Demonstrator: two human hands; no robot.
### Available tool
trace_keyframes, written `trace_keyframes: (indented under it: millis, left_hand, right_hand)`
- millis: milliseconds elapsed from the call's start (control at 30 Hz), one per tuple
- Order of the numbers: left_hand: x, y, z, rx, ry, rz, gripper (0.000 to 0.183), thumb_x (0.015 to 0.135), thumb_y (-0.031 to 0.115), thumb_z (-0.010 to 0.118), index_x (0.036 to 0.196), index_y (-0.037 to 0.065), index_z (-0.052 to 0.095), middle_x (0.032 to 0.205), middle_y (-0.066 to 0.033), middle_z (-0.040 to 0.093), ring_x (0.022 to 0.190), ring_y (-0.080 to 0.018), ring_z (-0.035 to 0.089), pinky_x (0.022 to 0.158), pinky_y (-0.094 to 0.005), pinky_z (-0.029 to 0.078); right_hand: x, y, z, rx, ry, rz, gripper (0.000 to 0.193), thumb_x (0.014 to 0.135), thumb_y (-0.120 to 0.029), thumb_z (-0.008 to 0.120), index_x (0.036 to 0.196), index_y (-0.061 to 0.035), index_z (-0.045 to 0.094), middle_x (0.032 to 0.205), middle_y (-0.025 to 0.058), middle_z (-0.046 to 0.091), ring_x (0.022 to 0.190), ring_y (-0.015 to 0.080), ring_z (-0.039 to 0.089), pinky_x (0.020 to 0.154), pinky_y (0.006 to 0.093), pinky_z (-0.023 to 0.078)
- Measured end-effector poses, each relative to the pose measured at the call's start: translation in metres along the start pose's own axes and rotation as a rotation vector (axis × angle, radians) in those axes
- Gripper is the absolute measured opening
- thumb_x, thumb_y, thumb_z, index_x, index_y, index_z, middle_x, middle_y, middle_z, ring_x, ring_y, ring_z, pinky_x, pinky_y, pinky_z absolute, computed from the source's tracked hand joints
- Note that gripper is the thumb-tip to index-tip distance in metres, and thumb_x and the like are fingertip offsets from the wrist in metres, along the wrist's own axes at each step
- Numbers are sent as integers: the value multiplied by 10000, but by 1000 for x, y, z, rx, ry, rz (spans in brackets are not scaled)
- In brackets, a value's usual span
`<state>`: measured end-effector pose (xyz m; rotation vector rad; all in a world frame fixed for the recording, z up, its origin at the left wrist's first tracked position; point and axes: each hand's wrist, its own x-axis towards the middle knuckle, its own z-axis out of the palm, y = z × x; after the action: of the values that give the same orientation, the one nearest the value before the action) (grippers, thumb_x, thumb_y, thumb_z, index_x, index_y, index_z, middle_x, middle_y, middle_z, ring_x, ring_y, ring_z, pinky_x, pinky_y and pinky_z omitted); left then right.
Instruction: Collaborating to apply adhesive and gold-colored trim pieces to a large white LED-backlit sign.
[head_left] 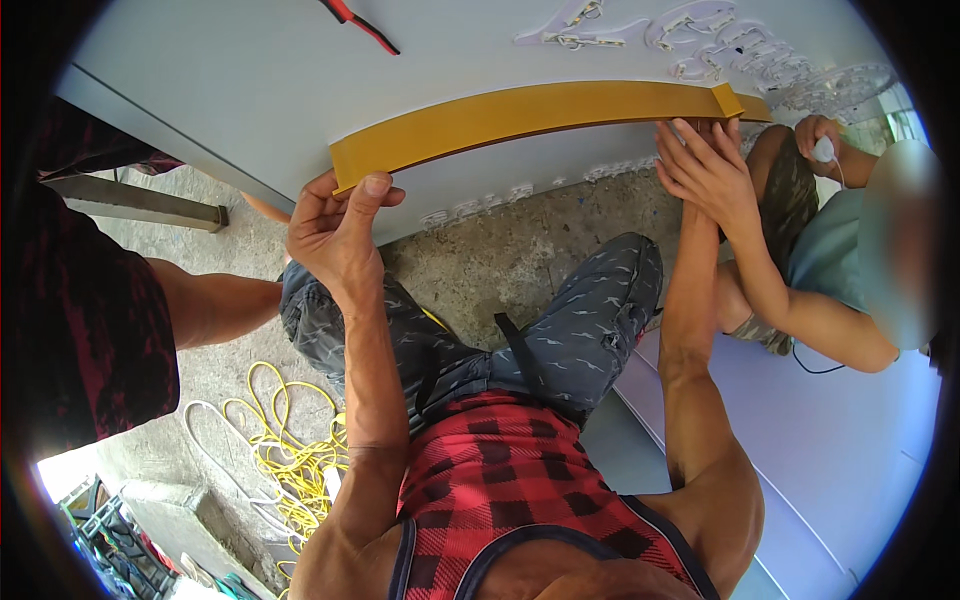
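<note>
A long gold-coloured strip (pixel 520 107) lies along the grey panel (pixel 480 50), curving in this view, with a raised flap at its right end. My left hand (pixel 340 225) pinches the strip's left end, the thumb on its near edge and the fingers underneath. My right hand (pixel 698 222) reaches up to the right end. Another person's hand (pixel 712 172) covers most of it, so its fingers are hidden. That other hand is spread just below the strip's edge.
Pale cut-out shapes with wires (pixel 700 40) lie on the panel, and a red-and-black tool (pixel 360 25) near its far edge. A person crouches at right, holding a small white object (pixel 823 150). Yellow cable (pixel 290 470) lies coiled on the concrete floor. Another person stands at left.
</note>
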<state>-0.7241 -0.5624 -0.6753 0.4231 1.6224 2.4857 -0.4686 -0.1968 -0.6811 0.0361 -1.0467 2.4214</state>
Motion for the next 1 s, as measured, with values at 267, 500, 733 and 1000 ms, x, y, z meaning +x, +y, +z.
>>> trace_keyframes:
  millis: [267, 500, 733, 1000]
  left_hand:
    - [0, -8, -12, -95, -88, -66, 328, 749, -29, 769, 1019, -95, 595, 904, -165, 689, 808, -184, 682, 751, -283, 567]
    - [4, -11, -14, -55, -86, -47, 325, 736, -48, 765, 1020, -77, 611, 899, -145, 696, 805, -172, 681, 748, -266, 560]
    - [4, -8, -9, -12, -33, 3, 295, 755, -9, 763, 999, -81, 614, 841, -159, 698, 732, -197, 697, 722, -281, 571]
    - [3, -3, -8, 15, -54, 14, 315, 760, 28, 775, 1006, -79, 610, 855, -164, 699, 737, -209, 700, 728, -298, 577]
  right_hand:
    - [1, 4, -5, 3, -18, -163, 488, 970, -372, 456, 1374, -97, 448, 1418, 76, 454, 1326, 216, 372, 1123, 428, 251]
    - [16, 50, 188, 1136, 1004, 805, 474, 847, -7, 579, 1275, 65, 390, 1261, 116, 475, 1201, 197, 456, 1077, 332, 340]
    - [47, 96, 200, 1457, 915, 992, 503, 925, -93, 539, 1373, 18, 340, 1226, 76, 500, 1111, 124, 508, 915, 257, 447]
    - [57, 97, 202, 1550, 891, 996, 470, 903, -116, 585, 1328, 3, 424, 1058, 30, 566, 837, 97, 611, 714, 212, 508]
